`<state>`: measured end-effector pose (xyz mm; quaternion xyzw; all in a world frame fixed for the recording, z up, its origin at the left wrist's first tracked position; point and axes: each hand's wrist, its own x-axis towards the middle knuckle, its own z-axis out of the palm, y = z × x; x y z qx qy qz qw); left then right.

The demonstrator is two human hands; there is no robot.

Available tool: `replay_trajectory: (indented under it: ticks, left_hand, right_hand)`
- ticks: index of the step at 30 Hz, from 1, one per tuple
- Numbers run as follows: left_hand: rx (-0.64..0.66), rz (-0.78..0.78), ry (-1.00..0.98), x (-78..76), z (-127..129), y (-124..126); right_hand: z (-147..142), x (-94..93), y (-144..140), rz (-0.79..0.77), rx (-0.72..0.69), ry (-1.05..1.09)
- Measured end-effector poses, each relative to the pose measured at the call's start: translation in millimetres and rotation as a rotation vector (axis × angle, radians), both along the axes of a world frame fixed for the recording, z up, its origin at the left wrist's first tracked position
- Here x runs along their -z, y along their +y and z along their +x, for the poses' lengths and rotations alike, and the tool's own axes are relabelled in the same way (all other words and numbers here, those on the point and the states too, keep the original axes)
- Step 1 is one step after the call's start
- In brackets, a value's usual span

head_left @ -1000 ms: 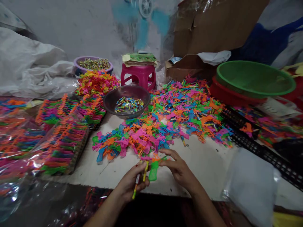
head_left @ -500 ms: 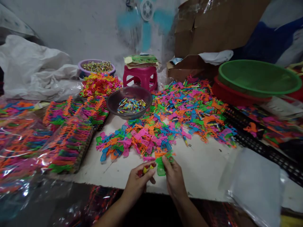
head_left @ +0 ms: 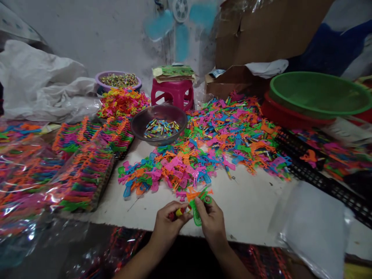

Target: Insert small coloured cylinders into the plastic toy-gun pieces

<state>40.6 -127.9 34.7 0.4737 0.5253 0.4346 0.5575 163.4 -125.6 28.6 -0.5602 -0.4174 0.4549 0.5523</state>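
pinching the green toy (head_left: 198, 211) in the right hand (head_left: 212, 223), left hand (head_left: 168, 224) gripping small sticks (head_left: 180, 211); keep both steady, aligned.

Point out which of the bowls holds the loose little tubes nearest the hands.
The grey metal bowl at the pile's edge; the purple bowl sits farther back, and the green basin on the right appears empty.

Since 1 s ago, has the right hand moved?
Yes. The right hand has drawn in leftward to the left hand, judged against the metal bowl, and now pinches the green toy between them.
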Motion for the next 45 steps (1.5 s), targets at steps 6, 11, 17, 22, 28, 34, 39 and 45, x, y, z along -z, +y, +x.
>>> replay_trajectory:
  ticks: [6,11,17,22,28,34,39,45]
  left_hand:
    - [-0.042,0.0,0.0,-2.8,-1,2]
    - [-0.026,0.082,0.062,4.7,-3,0]
    - [0.013,0.236,0.134,13.9,0,-7]
    - [0.058,0.051,0.027,12.5,6,1]
    - [0.0,-0.492,-0.282,24.7,0,11]
    - [0.011,-0.649,-0.519,33.2,2,12]
    - [0.01,-0.605,-0.462,22.9,-4,14]
    - [0.008,-0.504,-0.34,21.6,-2,16]
  right_hand:
    - [1,-7.8,-1,0.024,0.01,0.049]
    - [0,-3.4,-2,0.033,-0.001,-0.03]
    - [-12,9.0,-9,0.045,0.04,-0.037]
    - [13,2.7,11,-0.025,0.06,-0.038]
    - [110,1.9,80,0.043,0.481,0.068]
    - [79,45.9,91,0.035,0.124,-0.504]
    - [61,50.5,94,0.007,0.088,-0.812]
    - [75,35.4,81,-0.051,0.142,-0.675]
